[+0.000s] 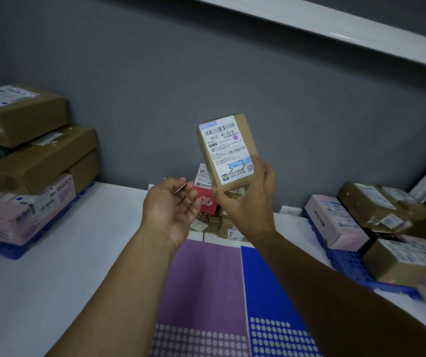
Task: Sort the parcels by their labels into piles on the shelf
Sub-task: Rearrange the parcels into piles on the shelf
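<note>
This is a parcel sorting room, like a courier pick-up station. Stacks of cardboard boxes (39, 161) and pink cartons (23, 215) with printed shipping labels stand on blue plastic pallets (348, 264) along a white shelf (52, 279), before a plain grey wall (155, 86). One small parcel (228, 150) shows a barcode label.

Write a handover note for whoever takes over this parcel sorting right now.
Right grip: holds a small brown parcel raised above the shelf, label facing the camera.
Left grip: open, palm up, beside the parcel, apparently empty.
Piles: left pile and right pile at the shelf's two ends, middle pile by the wall behind the hands.
Done: several parcels are stacked in all three piles.
Left: read the held label and set the parcel on its matching pile. Which pile that is cannot be told from here.
</note>
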